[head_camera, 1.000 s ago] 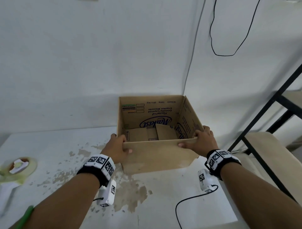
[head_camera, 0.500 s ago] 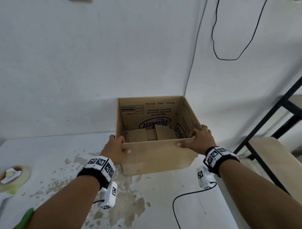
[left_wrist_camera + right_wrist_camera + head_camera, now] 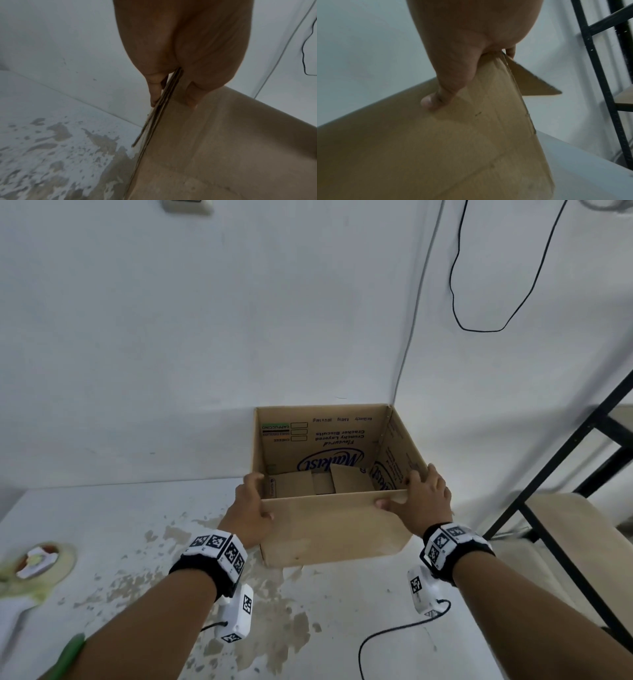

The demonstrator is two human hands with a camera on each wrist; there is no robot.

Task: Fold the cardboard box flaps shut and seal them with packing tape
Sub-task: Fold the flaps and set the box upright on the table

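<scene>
Cardboard box (image 3: 334,529), brown corrugated with blue biscuit-brand print showing upside down on its inside walls, stands at the far right of the white, paint-flaked table (image 3: 102,508), pushed toward the wall corner.

Head view: top fully open; loose-looking flaps lie down inside at the bottom. Left hand (image 3: 250,511) grips the near-left corner, thumb on the front panel, fingers wrapped round the side. Right hand (image 3: 419,501) grips the near-right corner, thumb on the front rim, fingers over the right wall's edge. Roll of clear packing tape (image 3: 41,565) lies at the table's left edge, well apart from the box, untouched. Black metal shelving frame (image 3: 561,474) stands just right of the table.

Left wrist view: left hand (image 3: 180,47) pinches a doubled cardboard edge between thumb and fingers; plain outer panel below it.

Right wrist view: right hand (image 3: 471,40) clamps the corner, thumb pressed on the outer face; a cardboard panel sticks out sideways beyond the corner.

Judgement: early stage. No top flap folded, no tape applied anywhere visible. The box seems to be only being positioned. Left to do: close the flaps, fetch the tape, seal the seam.
</scene>
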